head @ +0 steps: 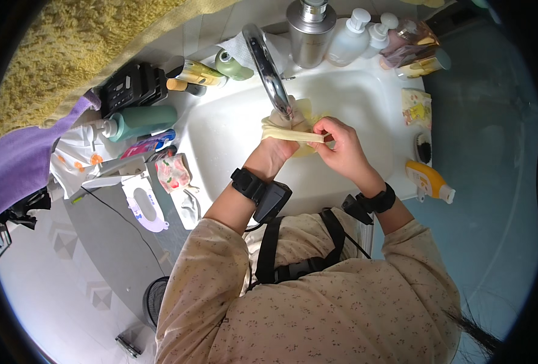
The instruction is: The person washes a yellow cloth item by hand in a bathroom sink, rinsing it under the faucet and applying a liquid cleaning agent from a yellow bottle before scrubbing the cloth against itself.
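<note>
Both of my hands are over the white washbasin (360,104), close to the chrome faucet (266,68). A pale yellow rubber glove (291,133) is partly around my left hand (284,145), whose fingers lie under the faucet's spout and are partly hidden. My right hand (339,141) pinches the edge of the glove's cuff between thumb and fingers, and the cuff is stretched sideways across my left palm. The rest of the glove spreads behind the hands, low in the basin. Black straps with small devices are on both wrists.
Pump bottles (350,38) and a large silver bottle (311,38) line the basin's back rim. On the right rim are a brush (423,148) and a yellow bottle (428,181). A green bottle (146,122) and a patterned cloth (173,173) are at the left. A yellow towel (78,50) hangs upper left.
</note>
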The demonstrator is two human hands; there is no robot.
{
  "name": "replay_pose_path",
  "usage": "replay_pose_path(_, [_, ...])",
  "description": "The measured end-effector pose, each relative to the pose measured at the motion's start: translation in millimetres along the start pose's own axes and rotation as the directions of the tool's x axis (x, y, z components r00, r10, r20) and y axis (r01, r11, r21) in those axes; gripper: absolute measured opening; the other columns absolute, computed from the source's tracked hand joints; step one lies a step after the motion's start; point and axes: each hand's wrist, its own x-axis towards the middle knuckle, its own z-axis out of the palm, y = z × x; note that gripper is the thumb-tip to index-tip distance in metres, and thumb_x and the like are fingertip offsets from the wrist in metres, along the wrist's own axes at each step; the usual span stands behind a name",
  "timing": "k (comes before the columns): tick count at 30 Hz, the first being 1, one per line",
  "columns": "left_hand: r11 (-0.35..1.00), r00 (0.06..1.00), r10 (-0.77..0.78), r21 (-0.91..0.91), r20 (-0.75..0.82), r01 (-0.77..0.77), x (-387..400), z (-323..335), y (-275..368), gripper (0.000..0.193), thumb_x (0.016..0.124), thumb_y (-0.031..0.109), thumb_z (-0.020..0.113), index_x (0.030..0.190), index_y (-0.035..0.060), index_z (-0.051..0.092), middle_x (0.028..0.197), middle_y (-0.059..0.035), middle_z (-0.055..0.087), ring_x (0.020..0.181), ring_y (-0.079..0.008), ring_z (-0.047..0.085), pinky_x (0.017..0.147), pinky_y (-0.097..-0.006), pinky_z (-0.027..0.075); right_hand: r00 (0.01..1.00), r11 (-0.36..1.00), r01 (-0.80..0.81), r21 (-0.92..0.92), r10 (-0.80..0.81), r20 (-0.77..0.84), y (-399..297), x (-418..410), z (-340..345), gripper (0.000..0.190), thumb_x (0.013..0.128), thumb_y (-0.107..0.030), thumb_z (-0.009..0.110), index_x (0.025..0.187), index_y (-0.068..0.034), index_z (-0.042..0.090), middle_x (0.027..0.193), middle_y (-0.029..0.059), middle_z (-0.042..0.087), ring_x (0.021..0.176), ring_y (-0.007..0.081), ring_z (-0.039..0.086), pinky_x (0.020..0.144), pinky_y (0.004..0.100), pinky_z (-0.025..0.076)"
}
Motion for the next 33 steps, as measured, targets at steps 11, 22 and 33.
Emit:
replay_pose_path(11, [0.959,0.989,0.01,0.277,0.15,-0.052,-11,-15,14,0.021,0.085,0.024,0.055,0.095,0.0055,0.054,0.093,-0.0053,0.054,0.089,-0.0179,0.054,0.079,-0.0332,0.046,0.996,0.998,-0.03,0.064,0.035,-0.087,-4,3,9,0.013,0.081,-0.007,0.058,0.09,0.002,0.055,0.069,0.0095,0.057,0.058,0.0112,0.05,0.053,0.0232,0.041])
replay_pose_path(22, [0.409,0.98,0.123,0.907,-0.159,0.096,-26,-15,48,0.028,0.087,0.026,0.051,0.107,0.0072,0.054,0.101,-0.0007,0.051,0.091,-0.0086,0.05,0.082,-0.0202,0.044,0.955,0.961,-0.121,0.248,0.181,-0.234,14,14,7,0.012,0.08,-0.007,0.058,0.087,0.003,0.057,0.069,0.0039,0.059,0.06,0.0067,0.05,0.055,0.0216,0.042])
replay_pose_path(33, [-0.033,0.986,-0.1,0.991,-0.135,0.133,-33,-24,61,0.033,0.087,0.026,0.043,0.107,0.001,0.053,0.104,-0.0108,0.055,0.091,-0.0174,0.054,0.08,-0.0302,0.043,0.932,0.94,-0.148,0.308,0.236,-0.274,22,18,12,0.009,0.076,-0.004,0.061,0.084,0.001,0.059,0.066,-0.0012,0.055,0.057,0.0027,0.046,0.052,0.0178,0.039])
